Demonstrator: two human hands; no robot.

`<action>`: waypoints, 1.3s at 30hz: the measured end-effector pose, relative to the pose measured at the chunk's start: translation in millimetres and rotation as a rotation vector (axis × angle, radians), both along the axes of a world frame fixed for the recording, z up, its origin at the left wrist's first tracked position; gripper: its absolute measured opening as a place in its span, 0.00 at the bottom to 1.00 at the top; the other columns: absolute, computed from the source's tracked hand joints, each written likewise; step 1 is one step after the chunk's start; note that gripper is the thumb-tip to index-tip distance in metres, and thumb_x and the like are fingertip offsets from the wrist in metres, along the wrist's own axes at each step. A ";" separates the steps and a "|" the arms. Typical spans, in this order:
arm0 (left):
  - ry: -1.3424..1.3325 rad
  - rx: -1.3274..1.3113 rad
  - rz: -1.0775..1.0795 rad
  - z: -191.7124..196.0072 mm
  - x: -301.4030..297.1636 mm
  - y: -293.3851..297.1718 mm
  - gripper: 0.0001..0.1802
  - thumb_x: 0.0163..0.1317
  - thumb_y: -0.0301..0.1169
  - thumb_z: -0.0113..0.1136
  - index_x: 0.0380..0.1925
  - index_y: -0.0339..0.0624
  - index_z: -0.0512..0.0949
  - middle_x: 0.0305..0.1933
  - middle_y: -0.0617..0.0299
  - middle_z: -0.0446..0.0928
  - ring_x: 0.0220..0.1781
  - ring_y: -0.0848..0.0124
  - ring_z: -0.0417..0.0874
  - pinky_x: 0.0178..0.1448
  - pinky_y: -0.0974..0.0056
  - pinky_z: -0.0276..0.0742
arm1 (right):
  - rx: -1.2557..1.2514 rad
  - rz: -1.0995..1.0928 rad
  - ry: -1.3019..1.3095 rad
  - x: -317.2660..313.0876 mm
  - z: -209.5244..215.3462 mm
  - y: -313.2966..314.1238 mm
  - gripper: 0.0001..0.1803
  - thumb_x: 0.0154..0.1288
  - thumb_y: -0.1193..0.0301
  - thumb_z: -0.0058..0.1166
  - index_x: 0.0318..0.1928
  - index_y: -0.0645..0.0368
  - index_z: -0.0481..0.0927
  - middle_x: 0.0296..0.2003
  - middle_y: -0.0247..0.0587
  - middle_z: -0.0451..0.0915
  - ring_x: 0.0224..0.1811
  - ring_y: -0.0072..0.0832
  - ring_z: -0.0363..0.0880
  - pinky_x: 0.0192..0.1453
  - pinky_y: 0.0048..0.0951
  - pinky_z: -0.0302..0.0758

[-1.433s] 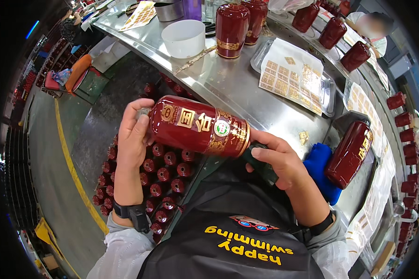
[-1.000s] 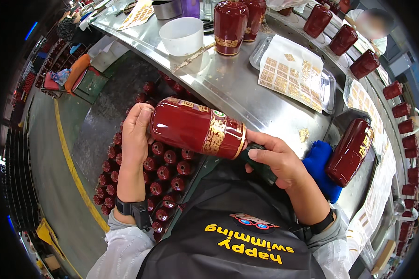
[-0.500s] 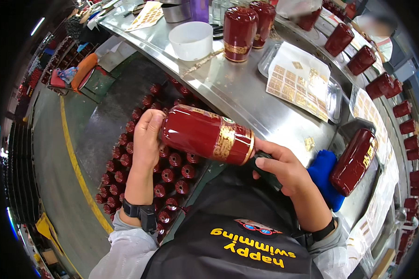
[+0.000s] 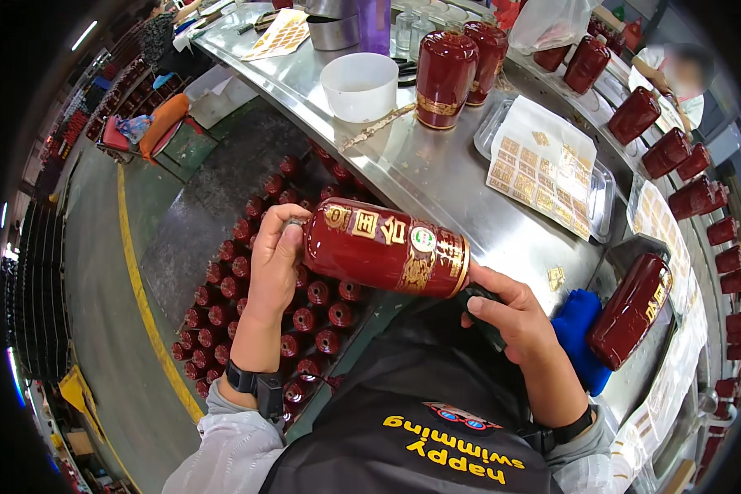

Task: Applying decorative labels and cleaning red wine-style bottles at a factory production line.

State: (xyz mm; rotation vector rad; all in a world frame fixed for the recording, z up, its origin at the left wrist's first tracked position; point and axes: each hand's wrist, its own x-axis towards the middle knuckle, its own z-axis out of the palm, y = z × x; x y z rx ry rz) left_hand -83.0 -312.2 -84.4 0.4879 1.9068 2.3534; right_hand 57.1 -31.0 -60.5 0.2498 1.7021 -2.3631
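Note:
A glossy dark-red bottle (image 4: 379, 251) with gold lettering and a gold band lies sideways in front of me, above the apron. My left hand (image 4: 276, 259) is closed round its neck end, at the left. At the bottle's base, my right hand (image 4: 514, 317) touches the rim with its forefinger. The same hand is closed on a dark object (image 4: 487, 323) whose kind I cannot make out, partly hidden by the fingers. Another red bottle (image 4: 631, 311) rests tilted on a blue cloth (image 4: 580, 336) to the right. Gold decal sheets (image 4: 543, 173) lie on a clear plastic tray (image 4: 603, 202).
The metal table (image 4: 436, 173) carries a white bowl (image 4: 360, 86), a stick and upright red bottles (image 4: 447, 76). Many red bottles (image 4: 300, 317) stand below, left of my apron. More line the right side (image 4: 667, 152); a co-worker (image 4: 675, 82) is beyond.
The held bottle has turned about its length, so the gold lettering and a round green-and-white emblem now face up. Both hands stay at its ends. The view has shifted slightly.

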 end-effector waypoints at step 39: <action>0.324 -0.340 0.043 12.0 0.4 -36.8 0.18 0.68 0.41 0.54 0.49 0.38 0.73 0.42 0.63 0.71 0.43 0.74 0.71 0.50 0.69 0.66 | -0.021 -0.033 -0.069 -22.0 -6.1 -14.9 0.27 0.62 0.78 0.55 0.63 0.60 0.73 0.53 0.34 0.79 0.44 0.20 0.75 0.44 0.25 0.76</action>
